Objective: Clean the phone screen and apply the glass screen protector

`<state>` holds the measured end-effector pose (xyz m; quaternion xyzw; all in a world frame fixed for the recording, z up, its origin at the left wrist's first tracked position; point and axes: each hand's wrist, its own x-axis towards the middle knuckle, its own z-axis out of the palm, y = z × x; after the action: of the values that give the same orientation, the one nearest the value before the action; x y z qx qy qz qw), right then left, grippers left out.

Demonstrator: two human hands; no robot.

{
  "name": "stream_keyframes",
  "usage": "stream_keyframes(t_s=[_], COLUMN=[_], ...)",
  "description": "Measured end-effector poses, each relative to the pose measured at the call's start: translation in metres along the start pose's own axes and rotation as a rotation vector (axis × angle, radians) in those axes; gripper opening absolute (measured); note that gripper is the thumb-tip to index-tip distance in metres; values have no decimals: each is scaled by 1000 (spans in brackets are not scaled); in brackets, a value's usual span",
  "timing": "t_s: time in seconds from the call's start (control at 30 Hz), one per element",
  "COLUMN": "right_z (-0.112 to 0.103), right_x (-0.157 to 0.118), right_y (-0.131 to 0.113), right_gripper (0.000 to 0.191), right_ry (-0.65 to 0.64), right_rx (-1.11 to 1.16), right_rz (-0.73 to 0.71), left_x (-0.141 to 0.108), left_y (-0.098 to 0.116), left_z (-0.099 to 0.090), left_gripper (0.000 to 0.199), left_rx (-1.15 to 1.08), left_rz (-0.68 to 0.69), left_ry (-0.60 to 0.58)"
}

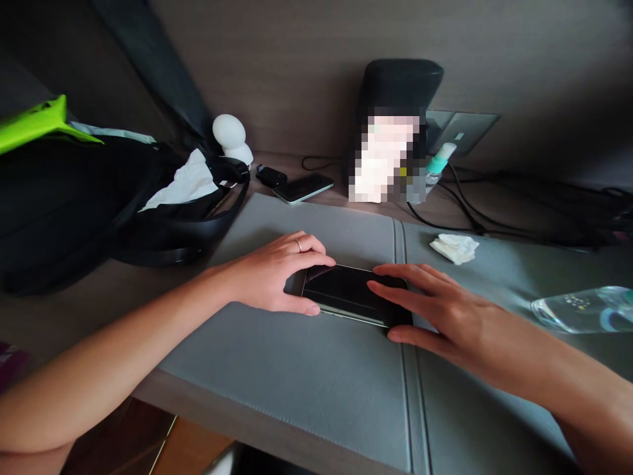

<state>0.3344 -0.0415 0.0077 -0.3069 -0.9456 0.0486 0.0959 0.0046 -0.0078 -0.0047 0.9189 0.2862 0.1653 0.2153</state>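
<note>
A dark phone [353, 295] lies flat, screen up, on the grey desk mat [287, 376]. My left hand [277, 274], with a ring on one finger, grips the phone's left end, thumb at the near edge and a fingertip at the far edge. At the right end, my right hand [435, 307] holds it between the thumb on the near edge and fingers reaching over the far edge and screen.
Behind lie a second phone [304, 188], a small black object [271, 175], a white round device [230, 135] and a spray bottle [439, 165]. A black bag [74, 204] stands left. Crumpled tissue [455, 248], a clear bottle [586, 310] and cables [475, 214] are right.
</note>
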Motion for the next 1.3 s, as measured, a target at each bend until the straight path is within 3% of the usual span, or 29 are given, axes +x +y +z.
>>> stream_keyframes(t_s=[0.1,0.17,0.2,0.3,0.33,0.37,0.4,0.47,0.53,0.63,0.8,0.9,0.97,1.03,1.1,1.17,1.23,1.3], right_z=[-6,-15,-20,-32,-34,-34,-34,-31,-29,-26,-16,-14,-19,-29,-40,-47,-47,-42], right_x=[4,6,6,4,4,4,4,5,7,6,3,4,3,0,-6,-10,-11,-7], right_y=[-3,-9,-13,-23,-25,-25,-23,-17,-8,2,8,5,2,0,-1,2,7,9], right_gripper=[48,43,38,26,26,24,21,16,21,31,79,75,67,44,25,32,30,33], right_ry=[9,101,217,760,886,923,879,650,432,215,-54,-71,30,278,605,758,615,321], right_rx=[-11,-19,-21,-69,-87,-94,-83,-28,22,81,132,111,98,92,45,-1,32,118], right_rz=[-15,-51,-54,44,60,53,35,14,46,73,132,107,68,66,141,225,227,165], left_x=[-1,-1,-2,-3,-4,-4,-5,-5,-5,-5,-5,-5,-5,-5,-5,-5,-4,-4], left_y=[1,1,2,2,2,2,2,3,3,3,3,2,2,1,2,2,2,3], left_z=[0,1,2,3,4,4,4,4,3,3,5,5,6,6,6,5,5,4], left_gripper=[62,62,61,60,60,59,59,59,60,60,57,57,59,60,59,58,58,58], left_rx=[2,9,12,23,30,37,47,65,78,87,83,85,83,79,78,79,78,71], left_rz=[-2,-9,-16,-33,-34,-35,-37,-44,-48,-46,-27,-31,-37,-40,-37,-37,-38,-41], left_ry=[-2,2,3,-3,-10,-19,-24,-34,-43,-60,-40,-32,-39,-37,-34,-28,-27,-28])
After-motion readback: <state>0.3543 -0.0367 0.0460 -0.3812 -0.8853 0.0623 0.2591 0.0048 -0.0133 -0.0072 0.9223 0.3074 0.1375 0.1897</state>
